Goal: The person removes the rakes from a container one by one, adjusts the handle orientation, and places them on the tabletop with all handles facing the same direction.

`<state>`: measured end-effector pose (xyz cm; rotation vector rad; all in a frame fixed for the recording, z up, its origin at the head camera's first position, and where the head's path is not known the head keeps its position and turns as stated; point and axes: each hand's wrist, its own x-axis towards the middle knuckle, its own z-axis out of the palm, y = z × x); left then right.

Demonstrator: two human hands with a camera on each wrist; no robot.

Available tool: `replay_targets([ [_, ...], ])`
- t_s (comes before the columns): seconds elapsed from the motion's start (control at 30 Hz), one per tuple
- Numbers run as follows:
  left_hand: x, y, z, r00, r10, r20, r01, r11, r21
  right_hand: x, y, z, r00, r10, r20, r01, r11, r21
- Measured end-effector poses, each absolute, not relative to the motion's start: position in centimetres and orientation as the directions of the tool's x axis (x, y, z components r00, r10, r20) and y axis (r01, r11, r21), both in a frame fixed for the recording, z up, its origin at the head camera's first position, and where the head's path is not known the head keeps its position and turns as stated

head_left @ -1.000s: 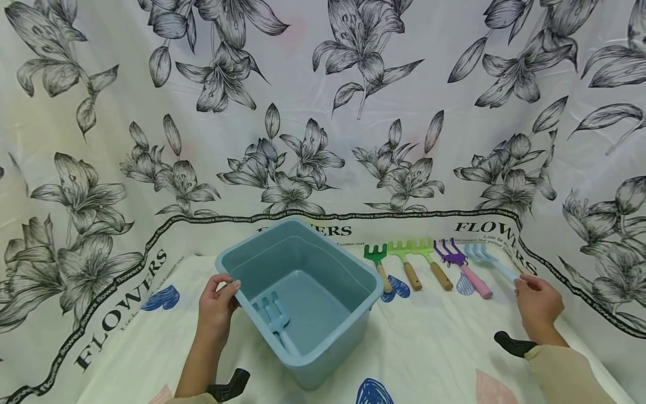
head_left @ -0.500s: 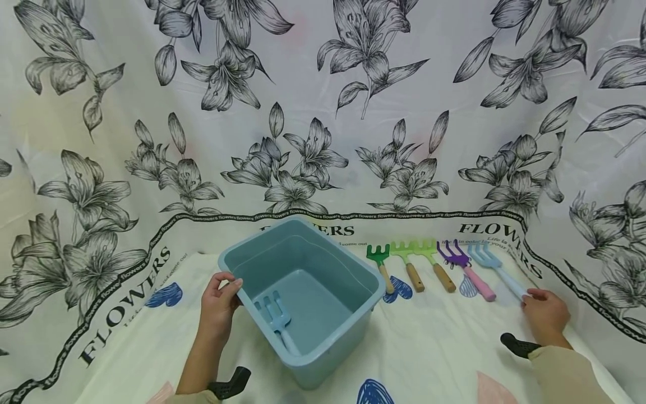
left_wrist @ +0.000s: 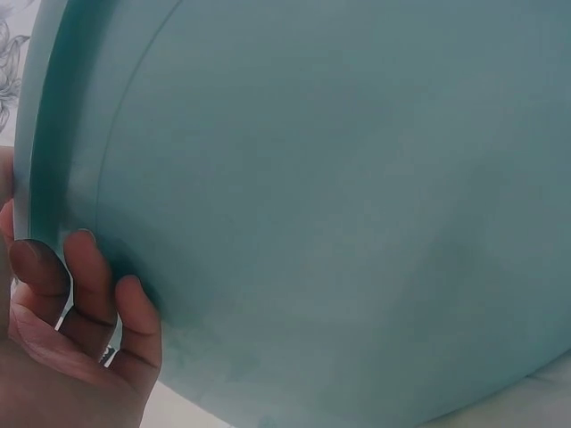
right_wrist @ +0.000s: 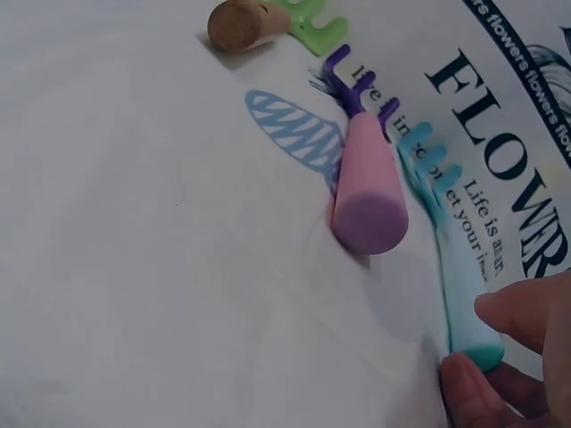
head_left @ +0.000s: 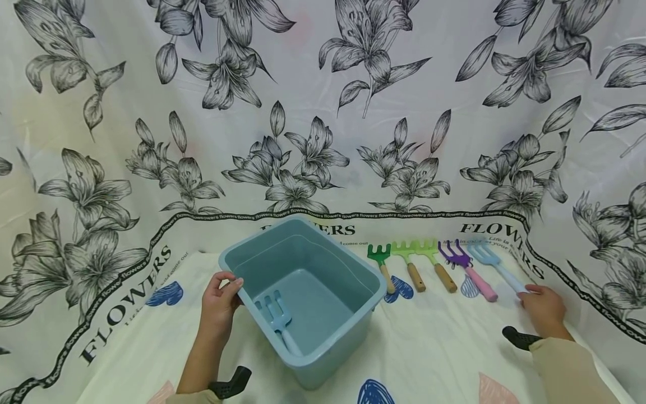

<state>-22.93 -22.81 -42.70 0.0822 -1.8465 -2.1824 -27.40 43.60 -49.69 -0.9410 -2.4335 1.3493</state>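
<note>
My left hand (head_left: 220,300) grips the left rim of a blue-grey plastic tub (head_left: 340,356), thumb on top and fingers beneath; the left wrist view shows its fingers curled against the outer wall (left_wrist: 339,196). Inside the tub, a light-blue hand fork (head_left: 280,321) lies along the left side. At the far right, my right hand (head_left: 544,310) pinches the handle end of a light-blue hand rake (head_left: 506,274) between thumb and fingers. In the right wrist view the rake's pale handle (right_wrist: 462,290) lies close over the cloth, its tines pointing away.
Left of the light-blue rake lie a purple rake with pink handle (head_left: 479,283), two light-green ones with wooden handles (head_left: 445,278) (head_left: 415,276), and a dark-green one (head_left: 381,264). White printed cloth (head_left: 429,342) covers the table and rises as a flowered backdrop (head_left: 323,84) behind.
My right hand and the light-blue rake's handle end have shifted slightly right and toward me. The head view has drifted a little. My left hand still holds the tub rim in the same place.
</note>
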Motion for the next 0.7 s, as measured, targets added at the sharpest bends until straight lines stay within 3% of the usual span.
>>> replay_targets([
  [0.47, -22.82, -22.80, -42.57, -0.959, -0.255, 0.125, 0.168, -0.158, 0.973, -27.27, 43.16, -49.47, -0.817, 0.556, -0.155, 0.398, 0.349, -0.848],
  [0.7, -22.74, -22.81, -42.54, -0.959, -0.248, 0.135, 0.178, -0.162, 0.971, -27.20, 42.82, -49.51, -0.794, 0.595, -0.122, 0.403, 0.366, -0.839],
])
